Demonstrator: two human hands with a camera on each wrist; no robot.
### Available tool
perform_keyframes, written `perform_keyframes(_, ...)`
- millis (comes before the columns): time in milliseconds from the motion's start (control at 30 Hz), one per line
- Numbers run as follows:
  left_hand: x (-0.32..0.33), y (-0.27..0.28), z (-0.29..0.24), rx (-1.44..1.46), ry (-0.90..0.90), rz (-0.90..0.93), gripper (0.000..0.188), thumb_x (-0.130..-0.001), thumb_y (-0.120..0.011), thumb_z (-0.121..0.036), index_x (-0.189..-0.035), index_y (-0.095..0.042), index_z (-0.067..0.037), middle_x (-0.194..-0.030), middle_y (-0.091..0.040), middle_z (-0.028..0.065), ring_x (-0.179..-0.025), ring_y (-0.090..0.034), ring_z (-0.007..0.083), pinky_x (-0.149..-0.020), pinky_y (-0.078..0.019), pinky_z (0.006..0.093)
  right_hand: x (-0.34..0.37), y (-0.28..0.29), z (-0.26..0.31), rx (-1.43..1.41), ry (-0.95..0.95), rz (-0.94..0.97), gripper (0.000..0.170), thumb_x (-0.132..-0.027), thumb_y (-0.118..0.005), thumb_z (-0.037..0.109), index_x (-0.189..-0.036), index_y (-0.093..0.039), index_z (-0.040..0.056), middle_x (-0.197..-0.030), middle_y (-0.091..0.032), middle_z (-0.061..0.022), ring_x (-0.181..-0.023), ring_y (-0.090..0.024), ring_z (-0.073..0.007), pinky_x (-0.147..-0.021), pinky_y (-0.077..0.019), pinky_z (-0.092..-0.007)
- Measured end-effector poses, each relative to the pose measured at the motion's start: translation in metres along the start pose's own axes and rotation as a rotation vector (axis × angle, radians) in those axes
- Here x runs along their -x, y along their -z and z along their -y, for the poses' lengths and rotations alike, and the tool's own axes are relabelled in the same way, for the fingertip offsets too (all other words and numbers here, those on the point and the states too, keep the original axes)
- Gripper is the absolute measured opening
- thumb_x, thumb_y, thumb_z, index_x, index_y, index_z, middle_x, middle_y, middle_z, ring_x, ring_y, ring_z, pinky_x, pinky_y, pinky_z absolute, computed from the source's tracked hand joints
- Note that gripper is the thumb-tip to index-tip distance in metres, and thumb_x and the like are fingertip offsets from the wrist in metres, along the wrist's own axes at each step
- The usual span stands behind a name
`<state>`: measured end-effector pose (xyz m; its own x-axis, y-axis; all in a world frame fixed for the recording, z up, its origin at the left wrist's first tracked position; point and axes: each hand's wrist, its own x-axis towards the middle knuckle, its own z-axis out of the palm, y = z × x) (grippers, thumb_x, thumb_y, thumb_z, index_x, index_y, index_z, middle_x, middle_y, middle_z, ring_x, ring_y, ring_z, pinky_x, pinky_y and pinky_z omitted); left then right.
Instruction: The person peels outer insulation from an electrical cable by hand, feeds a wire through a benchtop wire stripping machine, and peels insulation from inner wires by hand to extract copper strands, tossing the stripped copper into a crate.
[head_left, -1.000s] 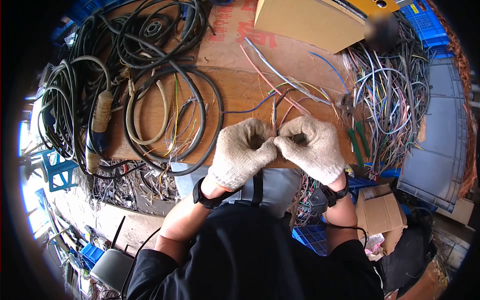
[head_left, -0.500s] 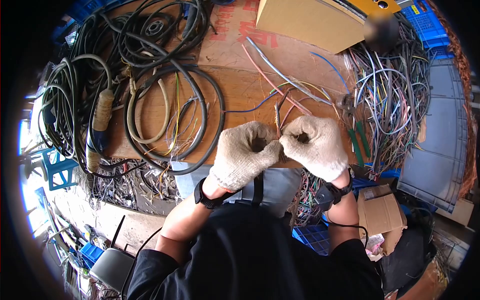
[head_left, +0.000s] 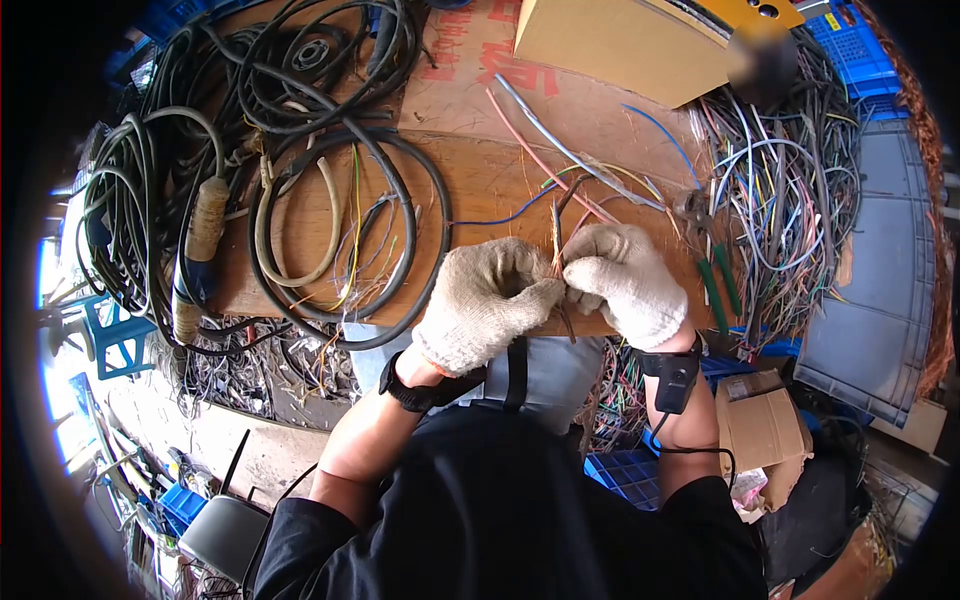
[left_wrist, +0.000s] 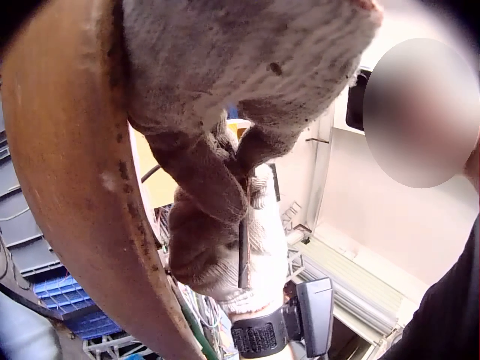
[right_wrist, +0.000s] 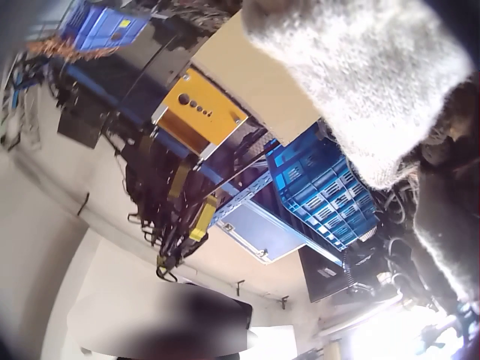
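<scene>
Both hands wear pale knitted gloves and meet near the front edge of the wooden table in the head view. My left hand [head_left: 490,300] pinches a short length of split dark cable [head_left: 557,232] between thumb and fingers. Copper-coloured strands show along its upper part, and the lower end sticks out below the fingers. From the other side, my right hand [head_left: 625,285] grips the same cable with curled fingers. Seen from the left wrist, the dark strip [left_wrist: 244,255] hangs under the left fingertips, in front of the right glove. Glove fabric hides the gripped section.
Green-handled pliers [head_left: 715,270] lie right of the hands. Loose red and grey wires [head_left: 545,125] lie ahead. Thick black cable coils [head_left: 440,200] cover the left side, and a heap of wires [head_left: 790,200] the right. A cardboard-coloured box [head_left: 610,50] stands at the back.
The right hand has turned at the wrist, its fingers now bent further in beside the cable. The left hand keeps its pinch with a slight shift. More of the cable's lower end shows.
</scene>
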<state>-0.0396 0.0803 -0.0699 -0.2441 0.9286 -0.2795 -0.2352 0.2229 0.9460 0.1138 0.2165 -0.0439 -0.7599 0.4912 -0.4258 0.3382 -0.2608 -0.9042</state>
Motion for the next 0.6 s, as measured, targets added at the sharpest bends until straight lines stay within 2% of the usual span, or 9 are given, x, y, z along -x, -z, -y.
perform_keyframes(133,-0.001,0.002,0.003,0.093,-0.016,0.041,0.011,-0.089,-0.072,-0.008,-0.089,-0.067,0.002,-0.078,-0.070,0.0036,-0.068,-0.062,0.0060,-0.062,-0.0509,0.0220,0.000,0.003,0.000,-0.182,-0.172,0.077,0.022,-0.088,-0.068,0.022,-0.091,-0.069,0.0007,-0.074,-0.067,-0.0039,-0.059,-0.060,-0.0105,-0.056,-0.0486,-0.0243)
perform_keyframes(267,-0.001,0.003,0.000,0.116,0.052,0.054,0.011,-0.089,-0.072,-0.008,-0.090,-0.067,0.002,-0.079,-0.071,0.0041,-0.070,-0.063,0.0061,-0.064,-0.0520,0.0229,-0.001,0.004,-0.001,-0.258,-0.189,0.105,0.023,-0.088,-0.068,0.023,-0.092,-0.069,0.0008,-0.075,-0.068,-0.0043,-0.059,-0.060,-0.0106,-0.056,-0.0481,-0.0241)
perform_keyframes(333,-0.002,0.004,0.003,0.191,0.057,0.069,0.010,-0.089,-0.071,-0.007,-0.090,-0.068,0.002,-0.079,-0.071,0.0039,-0.073,-0.064,0.0064,-0.066,-0.0523,0.0230,0.001,0.002,0.002,-0.121,-0.065,0.054,0.020,-0.087,-0.070,0.020,-0.090,-0.071,0.0007,-0.075,-0.069,-0.0053,-0.060,-0.061,-0.0117,-0.057,-0.0490,-0.0253)
perform_keyframes(367,-0.002,0.002,0.002,0.191,0.056,0.067,0.010,-0.089,-0.071,-0.007,-0.090,-0.068,0.002,-0.079,-0.071,0.0039,-0.073,-0.064,0.0064,-0.066,-0.0523,0.0230,0.002,0.001,0.003,-0.120,-0.064,0.056,0.020,-0.087,-0.070,0.020,-0.090,-0.071,0.0007,-0.075,-0.069,-0.0053,-0.060,-0.061,-0.0117,-0.057,-0.0490,-0.0253)
perform_keyframes(433,-0.001,-0.004,-0.002,0.078,-0.004,-0.016,0.010,-0.090,-0.070,-0.007,-0.094,-0.068,0.002,-0.081,-0.072,0.0036,-0.074,-0.065,0.0071,-0.067,-0.0516,0.0221,0.006,-0.002,0.007,0.438,0.295,-0.149,0.014,-0.085,-0.074,0.015,-0.087,-0.073,0.0009,-0.076,-0.070,-0.0075,-0.064,-0.064,-0.0131,-0.061,-0.0515,-0.0276)
perform_keyframes(467,0.000,-0.004,-0.002,0.078,-0.005,-0.013,0.010,-0.090,-0.070,-0.007,-0.094,-0.068,0.002,-0.081,-0.072,0.0036,-0.074,-0.065,0.0071,-0.067,-0.0516,0.0221,0.011,-0.008,0.010,0.460,0.299,-0.230,0.009,-0.082,-0.076,0.010,-0.085,-0.074,0.0019,-0.078,-0.070,-0.0083,-0.068,-0.067,-0.0143,-0.064,-0.0535,-0.0301)
perform_keyframes(567,0.000,-0.002,0.003,0.093,-0.042,0.003,0.015,-0.090,-0.072,-0.011,-0.097,-0.071,0.002,-0.082,-0.072,0.0027,-0.074,-0.061,0.0054,-0.066,-0.0508,0.0231,0.019,-0.016,0.016,0.536,0.314,-0.314,0.010,-0.081,-0.077,0.010,-0.087,-0.074,0.0025,-0.078,-0.071,-0.0079,-0.068,-0.068,-0.0150,-0.065,-0.0541,-0.0304)
perform_keyframes(600,0.000,-0.001,0.005,0.137,-0.081,0.020,0.016,-0.090,-0.070,-0.010,-0.100,-0.071,0.003,-0.085,-0.072,0.0041,-0.078,-0.062,0.0065,-0.070,-0.0512,0.0243,0.019,-0.016,0.013,0.584,0.356,-0.333,0.009,-0.080,-0.078,0.009,-0.086,-0.074,0.0032,-0.077,-0.071,-0.0074,-0.067,-0.068,-0.0152,-0.063,-0.0538,-0.0296)
